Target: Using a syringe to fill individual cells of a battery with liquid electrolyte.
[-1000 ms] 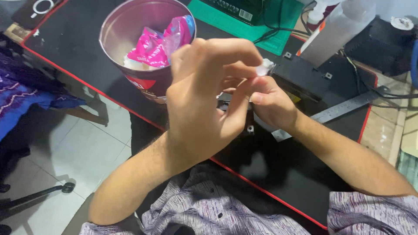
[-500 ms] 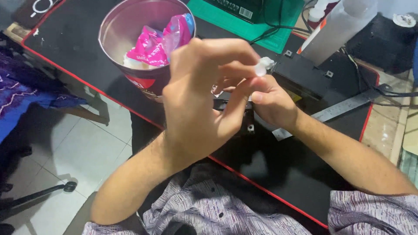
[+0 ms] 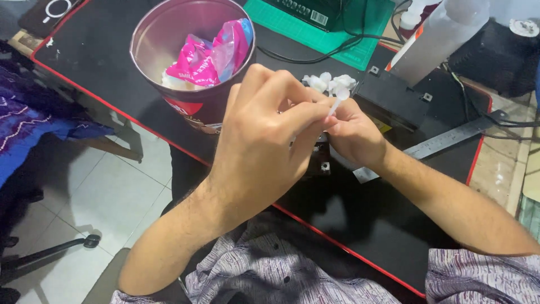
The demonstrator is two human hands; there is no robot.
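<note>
Cotton swab (image 3: 339,99), pinched between left hand (image 3: 264,141) and right hand (image 3: 354,135), both closed on it above the black worktop (image 3: 394,225); tip now risen clear of fingers versus earlier, near white cotton pieces (image 3: 329,83), beside metal tin (image 3: 169,62).

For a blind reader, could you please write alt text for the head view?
Both hands, left hand and right hand, pinch a small white swab above a black mat. A metal tin holding pink wrappers stands behind.
</note>
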